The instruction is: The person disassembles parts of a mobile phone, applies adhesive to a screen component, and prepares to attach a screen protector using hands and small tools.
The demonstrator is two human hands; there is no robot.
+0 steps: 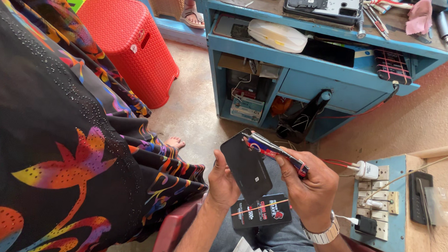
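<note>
- Head view: the left hand (pixel 223 183) cups the lower edge of a black phone (pixel 246 166), fingers curled under it and the thumb lying along its left side.
- The phone is tilted, its dark flat side facing up, held above the person's lap.
- The right hand (pixel 309 186) has its fingers closed around a red and blue phone cover (pixel 277 152), pinching it at the phone's upper right edge, where cover and phone touch.
- A metal wristwatch (pixel 322 235) sits on the right wrist.
- A small black card (pixel 260 212) with red print lies on the lap just beneath the phone.
- Another person in a black dress (pixel 60 135) with bright flowers stands close on the left.
- A red plastic stool (pixel 132 43) stands behind, beside a blue workbench (pixel 310 79) laden with tools and phone parts.
- At right, a blue switch board (pixel 378 196) holds a white charger (pixel 366 170).
</note>
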